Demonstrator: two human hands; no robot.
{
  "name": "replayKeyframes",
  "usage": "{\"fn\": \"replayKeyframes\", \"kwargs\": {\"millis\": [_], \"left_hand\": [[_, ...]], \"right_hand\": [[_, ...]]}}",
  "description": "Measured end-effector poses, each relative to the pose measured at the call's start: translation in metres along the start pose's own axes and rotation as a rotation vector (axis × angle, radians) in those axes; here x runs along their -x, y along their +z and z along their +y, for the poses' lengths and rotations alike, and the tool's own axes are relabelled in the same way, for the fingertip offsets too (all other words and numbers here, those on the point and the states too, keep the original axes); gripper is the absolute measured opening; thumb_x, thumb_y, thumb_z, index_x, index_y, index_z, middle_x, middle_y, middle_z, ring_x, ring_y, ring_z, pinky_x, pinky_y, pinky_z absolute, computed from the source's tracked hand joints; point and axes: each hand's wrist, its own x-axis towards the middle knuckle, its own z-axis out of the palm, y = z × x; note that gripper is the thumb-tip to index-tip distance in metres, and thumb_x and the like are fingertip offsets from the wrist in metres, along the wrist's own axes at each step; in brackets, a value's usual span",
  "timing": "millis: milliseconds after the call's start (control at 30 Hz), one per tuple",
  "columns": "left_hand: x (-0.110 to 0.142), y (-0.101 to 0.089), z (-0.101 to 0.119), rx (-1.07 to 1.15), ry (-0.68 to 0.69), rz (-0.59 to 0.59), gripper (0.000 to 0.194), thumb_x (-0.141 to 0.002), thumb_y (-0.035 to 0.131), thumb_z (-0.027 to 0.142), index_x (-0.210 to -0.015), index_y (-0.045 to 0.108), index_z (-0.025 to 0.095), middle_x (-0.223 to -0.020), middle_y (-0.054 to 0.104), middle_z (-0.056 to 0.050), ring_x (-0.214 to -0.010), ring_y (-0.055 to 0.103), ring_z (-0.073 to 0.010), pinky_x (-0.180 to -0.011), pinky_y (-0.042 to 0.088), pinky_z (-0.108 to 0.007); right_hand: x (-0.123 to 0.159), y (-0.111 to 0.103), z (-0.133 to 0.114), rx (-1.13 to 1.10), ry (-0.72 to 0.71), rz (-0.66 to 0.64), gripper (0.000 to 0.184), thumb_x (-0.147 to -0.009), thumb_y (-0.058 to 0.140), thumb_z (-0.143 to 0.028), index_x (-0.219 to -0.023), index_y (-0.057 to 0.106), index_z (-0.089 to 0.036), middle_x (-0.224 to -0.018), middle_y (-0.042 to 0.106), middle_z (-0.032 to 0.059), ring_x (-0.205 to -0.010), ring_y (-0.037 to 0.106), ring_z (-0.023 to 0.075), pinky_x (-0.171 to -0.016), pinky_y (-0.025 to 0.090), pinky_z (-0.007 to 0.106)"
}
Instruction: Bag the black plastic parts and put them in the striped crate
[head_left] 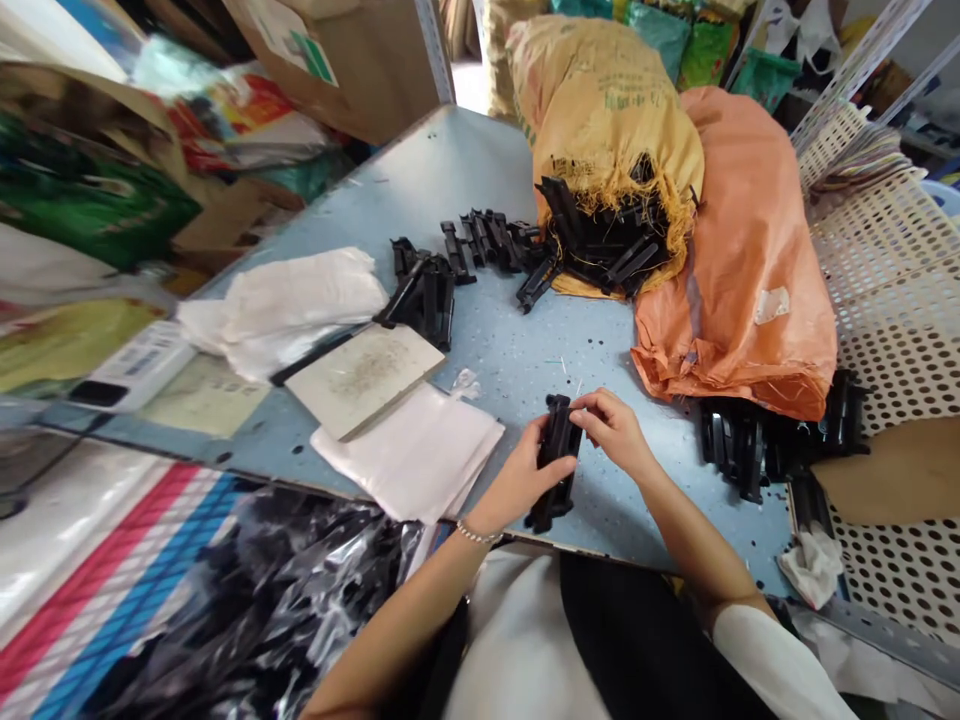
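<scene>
Near the front edge of the table, my left hand (pixel 526 477) is closed around a long black plastic part (pixel 557 450), thumb across its face. The part is held lengthwise, pointing away from me. At its far right edge, my right hand (pixel 611 428) has thumb and fingertips pinched against the part; anything small between them cannot be made out. Left of my hands lie folded white plastic bags (pixel 420 450), with a pale board (pixel 365 378) resting partly on them. More black plastic parts (pixel 431 290) are piled behind the board.
A torn yellow woven sack (pixel 607 100) spills black parts at the back of the table (pixel 480 150). An orange sack (pixel 757 250) lies on its right, with further black parts (pixel 742 440) below it. A stack of white bags (pixel 300 295) sits left; perforated panels (pixel 892 370) border the right side.
</scene>
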Motion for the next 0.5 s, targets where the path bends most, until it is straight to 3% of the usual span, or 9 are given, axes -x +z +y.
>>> {"fn": "replayKeyframes", "kwargs": {"millis": [67,133,267,333,400,500], "left_hand": [[0.002,0.002,0.004,0.008,-0.013,0.030,0.059,-0.073,0.079,0.043,-0.121,0.058,0.018,-0.112,0.067,-0.009,-0.091,0.067,-0.0228,-0.079,0.055,-0.034],[0.004,0.004,0.009,0.122,-0.091,-0.044,0.046,-0.078,0.069,0.050,-0.107,0.061,0.015,-0.099,0.068,-0.008,-0.072,0.066,-0.0183,-0.064,0.053,-0.031],[0.009,0.011,0.014,0.096,-0.157,-0.138,0.050,-0.080,0.062,0.061,-0.094,0.061,0.013,-0.078,0.066,-0.006,-0.054,0.058,-0.0124,-0.049,0.043,-0.024],[0.010,0.017,0.013,-0.040,-0.116,-0.103,0.050,-0.083,0.060,0.063,-0.095,0.060,0.015,-0.066,0.062,-0.002,-0.051,0.055,-0.0114,-0.048,0.041,-0.023],[0.007,0.024,0.010,-0.141,-0.033,-0.033,0.049,-0.083,0.061,0.063,-0.100,0.060,0.017,-0.063,0.059,0.001,-0.051,0.055,-0.0117,-0.049,0.041,-0.023],[-0.003,0.029,0.009,-0.072,0.042,0.071,0.050,-0.081,0.063,0.064,-0.102,0.060,0.018,-0.070,0.062,0.000,-0.053,0.056,-0.0116,-0.049,0.044,-0.023]], "right_hand": [[0.004,-0.004,-0.004,0.050,-0.051,-0.017,0.040,-0.095,0.051,-0.059,-0.105,0.063,-0.022,-0.076,0.053,-0.0009,-0.060,0.052,0.0128,-0.055,0.046,0.027],[0.008,-0.009,-0.008,0.227,-0.169,-0.030,0.044,-0.096,0.048,-0.061,-0.108,0.061,-0.021,-0.083,0.057,0.0024,-0.068,0.055,0.0153,-0.062,0.049,0.030],[0.010,-0.018,-0.012,0.578,-0.370,-0.132,0.053,-0.095,0.041,-0.068,-0.088,0.061,-0.020,-0.087,0.061,0.0092,-0.081,0.055,0.0204,-0.072,0.047,0.034],[0.008,-0.017,-0.010,0.527,-0.321,-0.147,0.056,-0.097,0.034,-0.068,-0.078,0.056,-0.021,-0.079,0.058,0.0067,-0.075,0.053,0.0188,-0.068,0.044,0.032],[0.005,-0.013,-0.006,0.331,-0.152,-0.126,0.058,-0.098,0.029,-0.069,-0.073,0.051,-0.022,-0.067,0.051,0.0011,-0.062,0.048,0.0154,-0.060,0.040,0.028],[0.009,-0.006,-0.002,0.065,0.079,-0.110,0.060,-0.096,0.025,-0.073,-0.074,0.048,-0.023,-0.057,0.041,-0.0045,-0.051,0.040,0.0127,-0.051,0.034,0.026]]}}
